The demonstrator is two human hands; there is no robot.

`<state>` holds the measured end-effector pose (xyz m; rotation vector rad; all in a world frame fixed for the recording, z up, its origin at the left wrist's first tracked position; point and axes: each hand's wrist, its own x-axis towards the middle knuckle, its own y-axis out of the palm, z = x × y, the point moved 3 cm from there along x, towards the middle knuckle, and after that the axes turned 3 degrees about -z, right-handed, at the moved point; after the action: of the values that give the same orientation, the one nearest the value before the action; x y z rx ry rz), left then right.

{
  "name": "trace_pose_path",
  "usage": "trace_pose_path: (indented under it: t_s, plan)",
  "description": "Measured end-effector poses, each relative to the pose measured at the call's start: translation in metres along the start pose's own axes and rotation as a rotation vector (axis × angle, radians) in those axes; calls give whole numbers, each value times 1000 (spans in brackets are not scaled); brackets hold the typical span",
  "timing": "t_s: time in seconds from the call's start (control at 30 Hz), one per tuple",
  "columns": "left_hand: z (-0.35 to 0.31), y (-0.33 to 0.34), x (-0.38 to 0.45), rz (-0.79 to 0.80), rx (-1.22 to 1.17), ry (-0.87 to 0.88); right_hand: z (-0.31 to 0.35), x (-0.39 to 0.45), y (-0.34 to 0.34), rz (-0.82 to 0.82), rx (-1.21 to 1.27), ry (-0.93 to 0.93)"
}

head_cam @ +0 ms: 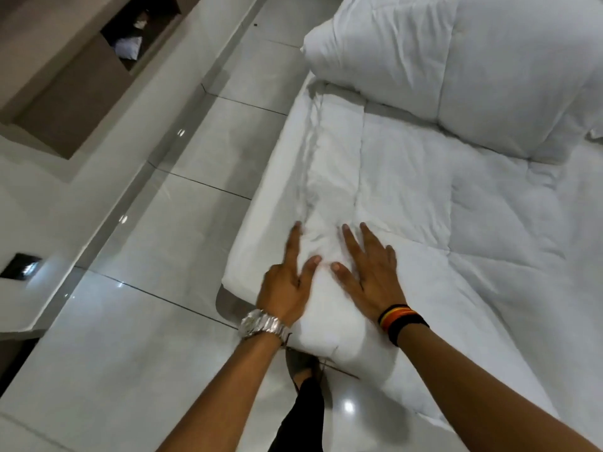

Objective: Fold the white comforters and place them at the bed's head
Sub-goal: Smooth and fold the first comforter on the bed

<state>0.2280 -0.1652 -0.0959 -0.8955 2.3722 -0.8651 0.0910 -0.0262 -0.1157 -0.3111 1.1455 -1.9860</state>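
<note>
A white quilted comforter (440,207) lies spread flat over the bed, its near corner hanging over the bed's corner. My left hand (287,285), with a silver watch on the wrist, presses flat on the comforter's left edge fold, fingers apart. My right hand (368,269), with a striped wristband, lies flat beside it on the same fold, fingers spread. Neither hand grips the fabric. A second white comforter (456,60), folded into a thick bundle, rests farther up the bed at the top right.
The bed's left side (261,203) borders a glossy white tiled floor (163,223). A brown wall unit with an open niche (130,44) stands at the top left. A dark socket plate (21,267) sits on a white ledge at the left. My dark trouser leg (303,412) shows below.
</note>
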Motion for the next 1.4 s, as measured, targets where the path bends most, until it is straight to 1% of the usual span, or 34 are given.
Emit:
trace_pose_path:
  t_s: [0.07,0.1,0.13,0.2,0.27,0.33,0.4,0.5,0.57,0.6,0.67,0.73,0.77,0.83,0.9,1.0,1.07,1.13,1.23,1.33,1.4]
  plan:
    - [26,-35,-32,-105,111,-106,8,-29,8,-1,-8,-74]
    - [44,-51,-49,-150,153,-138,5,-47,17,37,-42,-90]
    - [64,-62,-66,-169,188,-156,-1,-67,28,95,-81,-87]
    - [101,-69,-88,-126,222,-190,-16,-102,50,166,-104,-43]
    - [124,-57,-104,-36,221,-217,-22,-132,66,157,-94,-28]
    - [131,-34,-115,36,185,-261,-26,-154,75,143,-115,-22]
    - [130,-12,-130,53,107,-320,-33,-171,81,147,-139,-6]
    - [132,9,-144,-30,31,-335,-46,-178,80,117,-157,20]
    - [139,7,-145,-117,60,-335,-54,-176,76,95,-160,41]
    - [144,4,-143,-170,107,-320,-57,-174,74,88,-160,48]
    - [148,-1,-136,-286,214,-235,-58,-166,70,75,-162,56]
    - [139,2,-125,-357,275,-70,-56,-156,67,46,-163,59]
    - [126,8,-119,-352,283,32,-56,-150,64,26,-175,61]
    - [96,27,-104,-277,282,200,-59,-138,54,-17,-215,70]
    - [63,55,-84,-171,273,308,-73,-123,36,-75,-255,115]
    - [28,106,-54,-49,279,414,-119,-112,12,-177,-322,246]
    - [8,148,-40,17,312,493,-163,-116,4,-173,-365,345]
    - [-1,181,-35,36,377,544,-193,-125,9,-147,-420,351]
    - [0,220,-26,-12,501,549,-226,-128,26,-149,-446,330]
    - [7,229,-22,-50,547,543,-229,-122,31,-189,-405,292]
    - [-1,226,-28,-38,520,538,-228,-129,17,-247,-344,270]
